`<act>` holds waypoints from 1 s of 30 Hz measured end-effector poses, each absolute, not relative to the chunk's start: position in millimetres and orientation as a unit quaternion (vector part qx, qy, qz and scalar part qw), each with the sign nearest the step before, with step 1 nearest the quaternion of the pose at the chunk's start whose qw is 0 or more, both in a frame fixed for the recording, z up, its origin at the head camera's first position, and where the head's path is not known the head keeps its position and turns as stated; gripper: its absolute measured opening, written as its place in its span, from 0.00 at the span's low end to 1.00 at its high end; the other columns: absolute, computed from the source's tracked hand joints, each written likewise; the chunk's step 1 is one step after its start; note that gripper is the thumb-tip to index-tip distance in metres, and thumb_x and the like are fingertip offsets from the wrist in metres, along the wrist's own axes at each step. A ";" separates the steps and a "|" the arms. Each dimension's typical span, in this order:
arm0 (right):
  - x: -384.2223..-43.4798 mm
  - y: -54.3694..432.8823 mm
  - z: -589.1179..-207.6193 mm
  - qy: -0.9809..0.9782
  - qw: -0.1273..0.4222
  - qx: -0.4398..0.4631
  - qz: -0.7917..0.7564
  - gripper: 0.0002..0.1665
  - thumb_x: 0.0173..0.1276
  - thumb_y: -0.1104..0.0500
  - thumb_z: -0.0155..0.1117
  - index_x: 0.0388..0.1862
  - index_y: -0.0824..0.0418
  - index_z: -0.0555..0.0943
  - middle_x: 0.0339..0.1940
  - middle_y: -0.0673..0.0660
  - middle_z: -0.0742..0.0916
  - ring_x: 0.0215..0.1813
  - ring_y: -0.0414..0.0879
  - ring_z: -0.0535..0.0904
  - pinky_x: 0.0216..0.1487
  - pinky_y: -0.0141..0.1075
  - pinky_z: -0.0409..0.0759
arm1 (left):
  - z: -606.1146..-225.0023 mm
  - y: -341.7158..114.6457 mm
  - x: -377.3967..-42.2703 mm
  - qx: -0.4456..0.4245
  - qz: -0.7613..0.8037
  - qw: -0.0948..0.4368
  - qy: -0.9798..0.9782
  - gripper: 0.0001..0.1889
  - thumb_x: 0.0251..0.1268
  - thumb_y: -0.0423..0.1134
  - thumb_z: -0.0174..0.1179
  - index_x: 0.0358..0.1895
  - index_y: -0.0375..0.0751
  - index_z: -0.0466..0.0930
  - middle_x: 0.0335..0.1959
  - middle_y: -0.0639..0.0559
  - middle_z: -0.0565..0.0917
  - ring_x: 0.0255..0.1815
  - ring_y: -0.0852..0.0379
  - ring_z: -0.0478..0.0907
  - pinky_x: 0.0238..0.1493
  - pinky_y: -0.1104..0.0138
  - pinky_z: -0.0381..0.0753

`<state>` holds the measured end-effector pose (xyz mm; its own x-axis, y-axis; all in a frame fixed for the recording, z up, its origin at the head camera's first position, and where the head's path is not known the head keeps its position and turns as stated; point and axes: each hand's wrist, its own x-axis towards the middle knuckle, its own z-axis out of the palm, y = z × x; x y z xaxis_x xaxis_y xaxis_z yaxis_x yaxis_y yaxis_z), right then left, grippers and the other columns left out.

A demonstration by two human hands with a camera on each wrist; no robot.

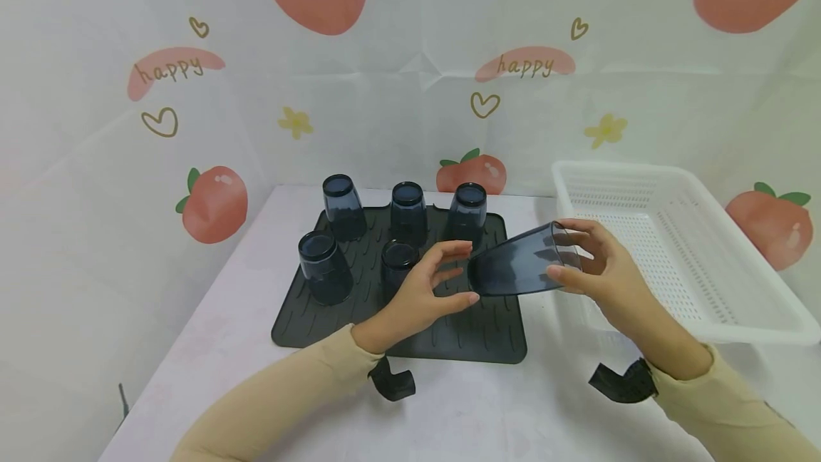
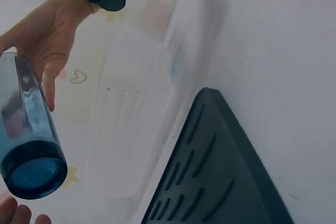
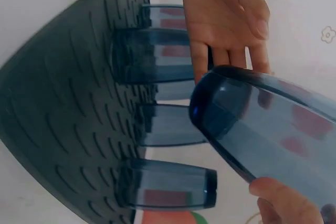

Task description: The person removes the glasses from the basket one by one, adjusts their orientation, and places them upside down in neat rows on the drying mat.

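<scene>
A blue-tinted drinking glass (image 1: pixel 513 262) is tilted almost sideways above the right part of a dark ribbed drying mat (image 1: pixel 449 348). My right hand (image 1: pixel 599 269) grips it around its wide mouth end, thumb in front and fingers behind. The thick base points left, toward my left hand (image 1: pixel 420 294). That hand is spread with thumb and fingers apart, close to the base; in the left wrist view its fingertips (image 2: pixel 21 214) show a small gap from the glass. Several matching glasses stand upside down on the mat, among them a front left glass (image 1: pixel 326 269) and a back right glass (image 1: pixel 468 212).
A white perforated plastic basket (image 1: pixel 757 248) stands on the right, behind my right hand. The white table (image 1: pixel 218 376) ends at a backdrop (image 1: pixel 385 113) printed with peaches and hearts. Black straps with camera mounts (image 1: pixel 393 380) sit at both wrists.
</scene>
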<state>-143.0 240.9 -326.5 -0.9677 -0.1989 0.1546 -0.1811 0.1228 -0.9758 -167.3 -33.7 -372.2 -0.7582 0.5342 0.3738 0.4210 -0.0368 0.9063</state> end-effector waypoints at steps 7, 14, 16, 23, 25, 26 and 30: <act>-137.7 241.2 -334.0 0.699 0.027 -0.139 -0.701 0.32 0.64 0.73 0.60 0.63 0.50 0.68 0.53 0.50 0.78 0.46 0.41 0.82 0.42 0.33 0.85 | -381.6 -29.8 -167.9 0.337 0.639 0.074 0.687 0.35 0.60 0.28 0.63 0.70 0.34 0.59 0.69 0.42 0.65 0.71 0.45 0.62 0.67 0.61 0.71; -136.9 240.1 -339.7 0.670 0.033 -0.172 -0.721 0.31 0.64 0.74 0.58 0.63 0.54 0.68 0.53 0.52 0.78 0.47 0.42 0.82 0.43 0.35 0.85 | -382.2 -26.9 -164.7 0.331 0.653 0.095 0.674 0.36 0.59 0.30 0.65 0.70 0.37 0.59 0.70 0.43 0.64 0.72 0.50 0.61 0.66 0.58 0.71; -136.9 238.8 -341.3 0.667 0.032 -0.176 -0.723 0.31 0.64 0.74 0.57 0.63 0.54 0.68 0.52 0.52 0.79 0.47 0.42 0.82 0.43 0.35 0.85 | -382.1 -26.4 -163.8 0.332 0.657 0.101 0.669 0.36 0.59 0.31 0.65 0.70 0.37 0.59 0.71 0.42 0.63 0.72 0.50 0.61 0.67 0.54 0.70; -136.5 232.9 -345.4 0.643 0.024 -0.182 -0.744 0.30 0.64 0.74 0.57 0.63 0.54 0.69 0.52 0.53 0.79 0.47 0.43 0.82 0.42 0.36 0.86 | -386.2 -25.2 -164.1 0.332 0.668 0.114 0.656 0.38 0.59 0.34 0.67 0.71 0.38 0.57 0.69 0.40 0.64 0.65 0.52 0.67 0.64 0.56 0.74; -136.5 230.8 -346.6 0.633 0.018 -0.183 -0.752 0.30 0.64 0.74 0.57 0.63 0.54 0.69 0.52 0.54 0.79 0.47 0.44 0.83 0.42 0.36 0.86 | -387.1 -24.8 -164.1 0.334 0.676 0.116 0.647 0.39 0.59 0.33 0.67 0.71 0.38 0.57 0.68 0.39 0.64 0.63 0.53 0.69 0.63 0.58 0.75; -136.4 229.8 -347.2 0.628 0.016 -0.185 -0.756 0.30 0.64 0.74 0.57 0.63 0.54 0.70 0.52 0.54 0.79 0.47 0.44 0.83 0.42 0.36 0.86 | -387.3 -24.5 -164.1 0.335 0.681 0.117 0.640 0.39 0.59 0.32 0.67 0.71 0.38 0.57 0.67 0.39 0.64 0.62 0.53 0.70 0.62 0.59 0.76; -135.9 226.6 -349.7 0.612 0.017 -0.190 -0.767 0.30 0.64 0.74 0.56 0.62 0.54 0.70 0.51 0.54 0.79 0.46 0.44 0.83 0.42 0.37 0.86 | -386.8 -23.4 -163.2 0.335 0.700 0.119 0.620 0.39 0.57 0.30 0.68 0.71 0.39 0.58 0.66 0.38 0.64 0.60 0.56 0.70 0.60 0.61 0.77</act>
<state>-135.9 226.6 -349.7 -0.9274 -0.2585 0.2705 -0.2062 -0.2500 -0.9460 -163.2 -23.4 -386.8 -0.7477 0.5811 0.3212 0.2488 -0.2033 0.9470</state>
